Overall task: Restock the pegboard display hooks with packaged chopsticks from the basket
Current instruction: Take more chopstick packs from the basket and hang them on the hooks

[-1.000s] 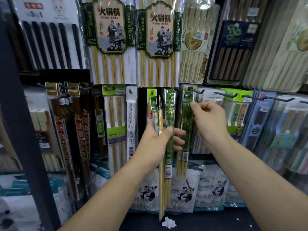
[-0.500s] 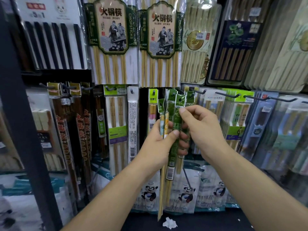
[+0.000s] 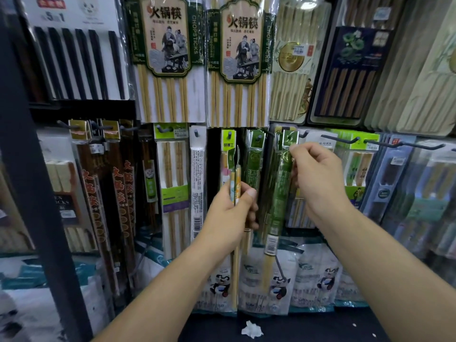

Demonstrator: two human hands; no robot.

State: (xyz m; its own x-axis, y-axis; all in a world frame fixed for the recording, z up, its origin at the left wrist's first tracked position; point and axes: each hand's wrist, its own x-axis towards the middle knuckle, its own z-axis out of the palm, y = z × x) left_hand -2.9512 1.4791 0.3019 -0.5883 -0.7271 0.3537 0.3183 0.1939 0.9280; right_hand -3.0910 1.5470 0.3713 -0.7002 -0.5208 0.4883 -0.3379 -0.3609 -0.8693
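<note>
crowded hooks, little room; left hand grips yellow pack, right hand pinches green pack.

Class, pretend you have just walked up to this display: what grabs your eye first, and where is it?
At centre, the right hand pinches a green chopstick pack near a hook, while the left hand grips a yellow-printed pack. Above them hang two large cream-and-green chopstick packs.

Both forearms reach forward. The left grip curls round a yellow pack; the right grip, slightly higher, pinches a green pack.
</note>
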